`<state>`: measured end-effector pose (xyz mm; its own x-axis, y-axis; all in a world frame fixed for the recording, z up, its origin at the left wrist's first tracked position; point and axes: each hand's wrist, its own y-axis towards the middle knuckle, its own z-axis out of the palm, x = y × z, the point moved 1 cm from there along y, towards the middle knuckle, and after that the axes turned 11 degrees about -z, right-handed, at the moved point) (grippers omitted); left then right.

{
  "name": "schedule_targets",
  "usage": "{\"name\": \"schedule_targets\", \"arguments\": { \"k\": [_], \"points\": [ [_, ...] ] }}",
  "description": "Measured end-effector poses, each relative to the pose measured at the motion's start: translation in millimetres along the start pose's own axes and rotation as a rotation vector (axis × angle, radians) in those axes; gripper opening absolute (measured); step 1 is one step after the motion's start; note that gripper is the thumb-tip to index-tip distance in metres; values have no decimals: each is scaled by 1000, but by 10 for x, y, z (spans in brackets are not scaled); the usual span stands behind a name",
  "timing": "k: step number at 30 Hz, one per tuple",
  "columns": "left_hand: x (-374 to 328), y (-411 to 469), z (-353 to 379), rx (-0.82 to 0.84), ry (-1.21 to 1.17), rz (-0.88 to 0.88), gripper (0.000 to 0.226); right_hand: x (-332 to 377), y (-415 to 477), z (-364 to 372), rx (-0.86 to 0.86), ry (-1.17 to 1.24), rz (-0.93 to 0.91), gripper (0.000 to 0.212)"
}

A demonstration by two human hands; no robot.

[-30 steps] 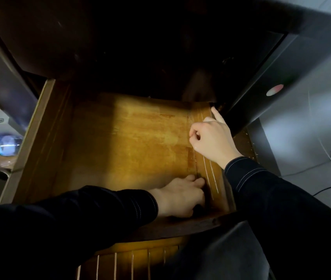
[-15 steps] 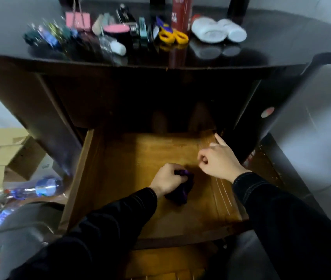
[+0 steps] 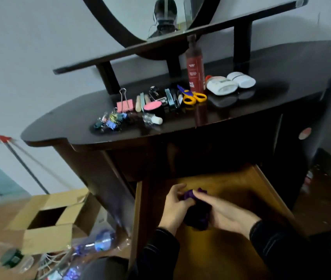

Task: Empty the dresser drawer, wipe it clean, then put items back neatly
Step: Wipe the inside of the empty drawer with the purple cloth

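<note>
The wooden drawer (image 3: 261,190) stands pulled out of the dark dresser, its bottom bare. Above it my left hand (image 3: 175,207) and my right hand (image 3: 224,214) both grip a bunched dark purple cloth (image 3: 198,215) between them. On the dresser top (image 3: 282,85) lie the removed items: binder clips (image 3: 111,121), a pink clip (image 3: 124,105), a pink-lidded jar (image 3: 154,109), yellow-handled scissors (image 3: 194,97), a tall red bottle (image 3: 195,67) and two white containers (image 3: 230,83).
A round mirror (image 3: 160,15) on a shelf stands behind the dresser top. On the floor to the left are an open cardboard box (image 3: 49,217), plastic bottles (image 3: 98,243) and a red-topped pole (image 3: 19,158). A dark cabinet door (image 3: 302,138) is at the right.
The view has lifted from inside the drawer to the dresser top. My left hand raised the cloth off the drawer bottom, and my right hand left the drawer's side and took hold of the cloth too.
</note>
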<state>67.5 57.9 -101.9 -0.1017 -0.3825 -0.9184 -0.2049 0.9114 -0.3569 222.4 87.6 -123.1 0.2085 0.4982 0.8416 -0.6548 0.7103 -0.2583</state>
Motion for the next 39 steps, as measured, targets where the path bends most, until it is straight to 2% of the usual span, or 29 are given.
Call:
{"name": "schedule_targets", "arguments": {
  "k": [2,4,7,9,11,13,15,21,22,26,31,32,34,35,37,39],
  "points": [
    [-7,9,-247,-3,268,86,51,-163,168,94,-35,22,9,53],
    [-31,17,-502,-36,409,139,43,-278,331,184,-150,-37,-9,56],
    [-67,29,-860,-301,354,167,24,-382,527,237,-293,-51,-53,45],
    [-53,74,-1042,-517,441,178,22,-408,618,248,-334,-40,-62,41],
    [-14,149,-1140,-610,578,110,29,-439,709,271,-364,-52,-62,36],
    [40,234,-1142,-602,615,21,39,-477,820,290,-405,-66,-82,30],
    [110,317,-1084,-575,640,1,37,-484,946,321,-438,-88,-118,31],
    [212,407,-1041,-616,773,17,30,-455,1542,460,-524,-358,-180,56],
    [213,420,-1042,-632,783,24,31,-467,1655,480,-539,-377,-175,56],
    [239,459,-1028,-684,825,48,30,-469,2007,522,-523,-455,-123,32],
    [258,480,-1062,-691,835,53,29,-464,2288,641,-496,-391,-162,55],
    [259,483,-1062,-689,838,56,28,-464,2317,654,-476,-410,-225,51],
    [265,489,-1068,-687,843,67,28,-517,2327,618,-455,-522,-313,18],
    [265,490,-1070,-689,846,70,29,-575,2304,579,-451,-568,-337,8],
    [260,483,-1065,-691,847,67,32,-639,2206,544,-408,-659,-371,11],
    [245,467,-1052,-682,845,61,31,-584,2171,528,-373,-768,-331,16]
  ]
}}
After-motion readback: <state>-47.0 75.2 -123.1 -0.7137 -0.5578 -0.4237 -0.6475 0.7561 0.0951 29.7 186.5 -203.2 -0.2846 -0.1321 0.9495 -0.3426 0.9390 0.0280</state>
